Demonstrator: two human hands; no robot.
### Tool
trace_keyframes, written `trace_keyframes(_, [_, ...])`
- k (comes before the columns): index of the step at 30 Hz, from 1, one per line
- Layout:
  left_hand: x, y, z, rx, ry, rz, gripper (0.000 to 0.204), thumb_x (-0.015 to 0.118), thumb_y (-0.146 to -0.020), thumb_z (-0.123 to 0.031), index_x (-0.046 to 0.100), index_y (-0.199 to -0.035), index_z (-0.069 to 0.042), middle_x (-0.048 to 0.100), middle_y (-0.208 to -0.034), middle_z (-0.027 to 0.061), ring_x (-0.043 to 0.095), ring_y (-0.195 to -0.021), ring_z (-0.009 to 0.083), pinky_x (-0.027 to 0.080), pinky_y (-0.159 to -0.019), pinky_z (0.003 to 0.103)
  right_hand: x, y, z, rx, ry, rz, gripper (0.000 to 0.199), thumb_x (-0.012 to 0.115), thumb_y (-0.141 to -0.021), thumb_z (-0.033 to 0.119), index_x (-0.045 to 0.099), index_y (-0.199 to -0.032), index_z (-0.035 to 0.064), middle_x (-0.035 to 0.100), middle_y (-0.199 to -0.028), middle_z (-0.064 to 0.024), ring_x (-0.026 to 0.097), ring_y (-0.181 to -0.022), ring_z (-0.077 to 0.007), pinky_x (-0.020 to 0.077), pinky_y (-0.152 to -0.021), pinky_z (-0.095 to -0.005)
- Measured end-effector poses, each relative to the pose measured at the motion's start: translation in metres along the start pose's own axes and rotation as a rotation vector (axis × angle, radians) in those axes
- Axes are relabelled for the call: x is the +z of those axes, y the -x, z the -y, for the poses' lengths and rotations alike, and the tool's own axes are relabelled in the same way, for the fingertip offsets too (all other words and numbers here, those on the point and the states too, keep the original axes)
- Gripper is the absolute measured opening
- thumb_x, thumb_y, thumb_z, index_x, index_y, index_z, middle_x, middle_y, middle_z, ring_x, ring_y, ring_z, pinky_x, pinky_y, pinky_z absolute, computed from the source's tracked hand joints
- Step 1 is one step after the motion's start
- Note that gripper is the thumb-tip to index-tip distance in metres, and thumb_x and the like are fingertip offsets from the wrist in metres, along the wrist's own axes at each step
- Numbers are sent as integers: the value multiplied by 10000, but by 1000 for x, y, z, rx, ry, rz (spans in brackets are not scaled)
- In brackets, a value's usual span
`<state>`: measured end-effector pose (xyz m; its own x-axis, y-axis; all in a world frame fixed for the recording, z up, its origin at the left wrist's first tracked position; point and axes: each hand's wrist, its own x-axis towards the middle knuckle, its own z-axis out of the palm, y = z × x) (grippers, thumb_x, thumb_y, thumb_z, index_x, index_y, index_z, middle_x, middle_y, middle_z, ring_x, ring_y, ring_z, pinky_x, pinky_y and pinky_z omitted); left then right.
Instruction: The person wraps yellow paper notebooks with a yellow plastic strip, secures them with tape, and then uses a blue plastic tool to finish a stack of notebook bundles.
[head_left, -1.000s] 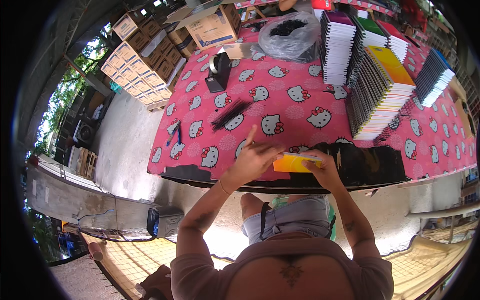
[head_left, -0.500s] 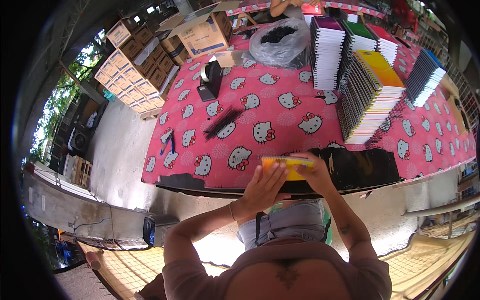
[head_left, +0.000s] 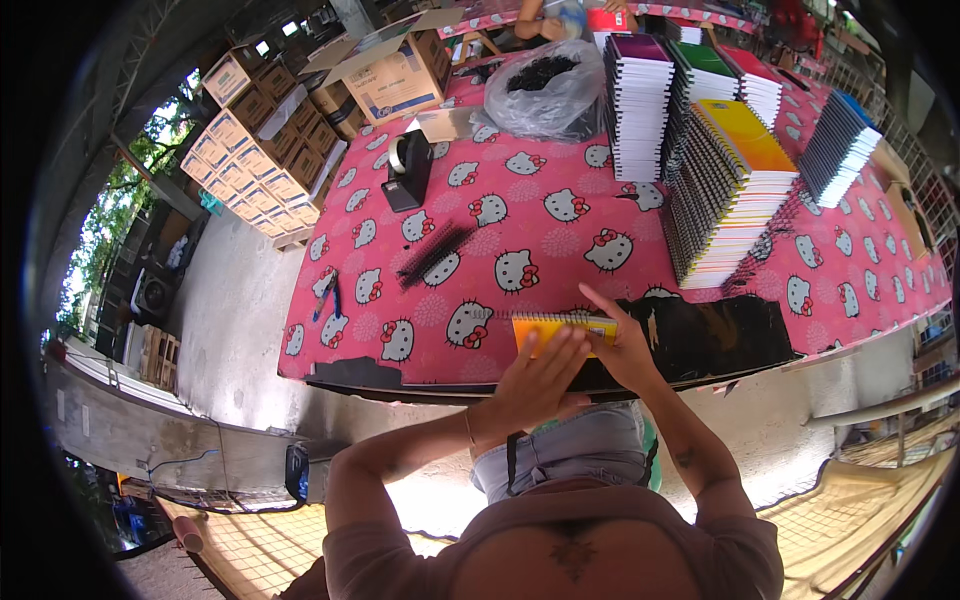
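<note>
A yellow-orange spiral notebook [head_left: 560,321] is at the table's near edge, its wire binding facing away from me. A loose end of the wire coil [head_left: 488,314] sticks out past its left end. My left hand [head_left: 543,372] lies across the cover with its fingers stretched flat. My right hand [head_left: 628,352] holds the notebook's right end, with one finger lifted up and away from it. Its lower fingers are hidden. Farther off on the table lie a bunch of black spiral coils [head_left: 437,255] and blue-handled pliers [head_left: 327,296].
Stacks of spiral notebooks rise at the right, the nearest being a yellow-orange stack [head_left: 735,200]. A black tape dispenser [head_left: 408,175], a clear bag of black coils [head_left: 548,90] and an open carton [head_left: 400,80] stand farther back. Piled boxes [head_left: 260,150] are left of the table.
My right hand's finger has lifted off the notebook and points up. My left hand has slid slightly lower and right across the cover. The view has shifted a little.
</note>
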<state>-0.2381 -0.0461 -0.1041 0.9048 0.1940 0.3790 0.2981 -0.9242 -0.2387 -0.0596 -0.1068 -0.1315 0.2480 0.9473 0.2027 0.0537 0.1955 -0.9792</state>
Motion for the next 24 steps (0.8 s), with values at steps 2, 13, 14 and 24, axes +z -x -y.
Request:
trace_keyframes(2, [9, -9, 6, -87, -52, 66, 891, 527, -857, -651, 412, -1427, 23, 397, -1494, 215, 347, -1420, 341, 219, -1105, 647, -2, -4, -2, -72, 69, -14, 513, 685, -886, 86, 523, -1372, 58, 700, -1017, -130, 645, -896, -121, 511, -797, -282])
trace_keyframes(13, [33, -17, 27, -30, 107, -57, 713, 541, -938, -508, 410, -1454, -33, 416, -1487, 176, 369, -1408, 326, 185, -1131, 618, -8, 1, -28, 45, 165, 53, 276, 698, -869, 78, 649, -1133, 15, 716, -956, -126, 697, -873, -196, 524, -790, -305])
trace_keyframes(14, [35, -18, 26, -31, 115, -38, 713, 535, -941, -508, 409, -1453, -28, 410, -1492, 176, 367, -1409, 327, 187, -1132, 614, -12, 2, -30, 84, 175, 84, 269, 692, -875, 85, 657, -1132, 13, 719, -949, -130, 696, -867, -193, 524, -790, -305])
trace_keyframes(24, [24, -29, -2, -196, 86, 18, 819, 516, -916, -571, 374, -1465, 21, 346, -1536, 219, 299, -1451, 349, 174, -1136, 608, -15, -6, -25, 86, 291, 157, 285, 674, -894, 116, 674, -1161, 17, 720, -939, -167, 697, -832, -201, 518, -752, -327])
